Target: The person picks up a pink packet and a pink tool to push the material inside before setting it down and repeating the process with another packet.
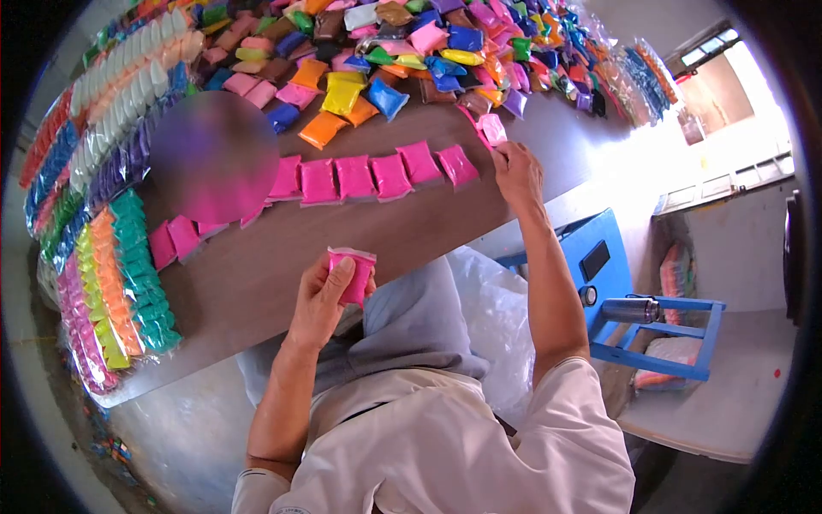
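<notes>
My left hand [325, 295] is closed around a bright pink packet [353, 272], held above my lap near the table's front edge, thumb across its face. My right hand [519, 176] reaches over the table with its fingers pinched at the end of a pink packet [475, 127] seen nearly edge-on. Right by those fingertips shows a pale pink packet [492, 128]. Between my hands and the big pile, a row of bright pink packets [354, 177] curves across the brown table [265, 287]. A blurred round patch hides part of that row on the left.
A large heap of many-coloured packets [342, 92] covers the table's back. Bagged rows of teal packets [141, 278] and other colours line the left side. At right, a blue bench [612, 236] carries a phone [595, 259] and a metal flask [630, 310]. Clear plastic [492, 300] lies beside my leg.
</notes>
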`<move>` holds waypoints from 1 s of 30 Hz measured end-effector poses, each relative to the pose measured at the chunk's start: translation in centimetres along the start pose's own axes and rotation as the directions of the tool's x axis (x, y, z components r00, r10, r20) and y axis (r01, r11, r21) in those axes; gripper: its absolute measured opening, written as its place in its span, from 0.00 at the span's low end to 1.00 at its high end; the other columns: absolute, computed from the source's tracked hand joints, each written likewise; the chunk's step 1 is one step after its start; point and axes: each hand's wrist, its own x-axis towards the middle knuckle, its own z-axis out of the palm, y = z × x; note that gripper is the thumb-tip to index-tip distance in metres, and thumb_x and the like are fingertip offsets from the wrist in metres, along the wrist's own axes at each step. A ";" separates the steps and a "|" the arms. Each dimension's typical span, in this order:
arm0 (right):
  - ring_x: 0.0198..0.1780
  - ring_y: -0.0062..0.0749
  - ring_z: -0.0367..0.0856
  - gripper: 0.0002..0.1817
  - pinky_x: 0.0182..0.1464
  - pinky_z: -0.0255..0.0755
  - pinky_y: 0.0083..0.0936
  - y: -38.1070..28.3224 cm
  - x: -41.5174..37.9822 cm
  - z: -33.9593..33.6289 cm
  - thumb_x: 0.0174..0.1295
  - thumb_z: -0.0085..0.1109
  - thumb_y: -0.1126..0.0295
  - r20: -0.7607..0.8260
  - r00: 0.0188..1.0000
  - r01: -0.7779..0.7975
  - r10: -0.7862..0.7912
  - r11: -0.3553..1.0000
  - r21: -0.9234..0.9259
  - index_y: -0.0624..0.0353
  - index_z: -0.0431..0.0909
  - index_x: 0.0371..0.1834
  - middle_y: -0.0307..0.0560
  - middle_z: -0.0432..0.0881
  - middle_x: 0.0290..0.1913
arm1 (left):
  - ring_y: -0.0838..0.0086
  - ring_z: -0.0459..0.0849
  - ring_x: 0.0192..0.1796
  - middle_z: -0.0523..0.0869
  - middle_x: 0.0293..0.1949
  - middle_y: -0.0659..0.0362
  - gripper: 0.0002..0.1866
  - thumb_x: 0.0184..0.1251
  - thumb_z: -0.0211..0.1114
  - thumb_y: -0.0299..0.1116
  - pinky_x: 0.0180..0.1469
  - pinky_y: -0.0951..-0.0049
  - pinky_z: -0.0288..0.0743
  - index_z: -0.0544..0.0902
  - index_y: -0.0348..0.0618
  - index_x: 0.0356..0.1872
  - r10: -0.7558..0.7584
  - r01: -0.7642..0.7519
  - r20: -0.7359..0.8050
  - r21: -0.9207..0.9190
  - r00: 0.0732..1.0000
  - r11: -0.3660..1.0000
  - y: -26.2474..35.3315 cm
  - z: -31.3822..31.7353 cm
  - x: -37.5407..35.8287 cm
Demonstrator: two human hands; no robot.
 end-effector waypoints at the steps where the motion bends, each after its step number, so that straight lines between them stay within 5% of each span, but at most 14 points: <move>1: 0.45 0.51 0.81 0.10 0.49 0.73 0.44 0.2 -0.2 -0.1 0.65 0.61 0.62 0.023 0.999 0.037 -0.036 0.997 -0.066 0.56 0.84 0.40 0.53 0.82 0.40 | 0.74 0.85 0.38 0.86 0.38 0.56 0.18 0.77 0.59 0.43 0.42 0.74 0.80 0.80 0.35 0.47 0.003 -0.003 -0.011 -0.002 1.000 1.000 -0.1 0.0 0.0; 6: 0.46 0.53 0.80 0.08 0.50 0.72 0.45 0.4 -2.2 -1.4 0.65 0.59 0.65 0.038 0.993 0.120 -0.116 0.981 -0.149 0.57 0.81 0.40 0.52 0.81 0.40 | 0.76 0.82 0.38 0.85 0.35 0.57 0.22 0.77 0.57 0.49 0.42 0.74 0.76 0.80 0.36 0.46 -0.015 0.016 -0.028 0.029 0.999 0.999 0.3 0.3 0.0; 14: 0.41 0.47 0.82 0.12 0.47 0.75 0.38 0.7 -2.3 -2.9 0.65 0.62 0.63 0.165 0.983 0.074 -0.086 0.994 0.075 0.57 0.82 0.46 0.52 0.83 0.38 | 0.73 0.85 0.38 0.86 0.39 0.55 0.18 0.77 0.58 0.43 0.42 0.73 0.80 0.80 0.35 0.47 0.000 0.000 -0.015 -0.009 1.000 1.000 -0.1 -0.1 0.0; 20: 0.45 0.50 0.84 0.18 0.48 0.76 0.40 1.0 1.9 -1.1 0.60 0.67 0.57 -0.015 0.998 -0.056 0.062 0.970 0.238 0.57 0.84 0.47 0.56 0.85 0.43 | 0.73 0.85 0.38 0.86 0.39 0.55 0.18 0.77 0.58 0.43 0.42 0.73 0.80 0.80 0.35 0.48 0.020 -0.020 0.004 0.003 1.000 1.000 -0.1 -0.1 0.1; 24: 0.46 0.51 0.85 0.21 0.48 0.76 0.40 2.2 4.1 0.3 0.58 0.67 0.55 -0.001 0.999 -0.046 0.046 0.993 0.113 0.59 0.83 0.47 0.57 0.85 0.45 | 0.73 0.85 0.38 0.86 0.39 0.55 0.18 0.77 0.58 0.43 0.42 0.73 0.80 0.80 0.35 0.48 0.009 -0.009 0.006 0.000 1.000 1.000 0.0 0.0 0.0; 26: 0.37 0.32 0.83 0.24 0.43 0.77 0.31 3.8 4.7 0.8 0.62 0.65 0.52 -0.020 0.999 -0.026 0.027 0.996 0.086 0.61 0.82 0.49 0.47 0.85 0.35 | 0.73 0.85 0.38 0.85 0.40 0.54 0.17 0.77 0.58 0.43 0.42 0.73 0.80 0.80 0.35 0.48 0.025 -0.025 -0.009 -0.013 1.000 1.000 -0.1 0.0 0.0; 30: 0.35 0.25 0.81 0.23 0.40 0.76 0.26 5.3 4.1 -1.1 0.64 0.63 0.52 0.153 0.969 -0.231 0.193 0.928 0.292 0.64 0.83 0.45 0.42 0.84 0.32 | 0.72 0.85 0.38 0.85 0.40 0.54 0.17 0.77 0.59 0.42 0.42 0.73 0.80 0.79 0.35 0.47 0.009 -0.010 -0.015 -0.046 1.000 0.999 -0.2 0.1 0.0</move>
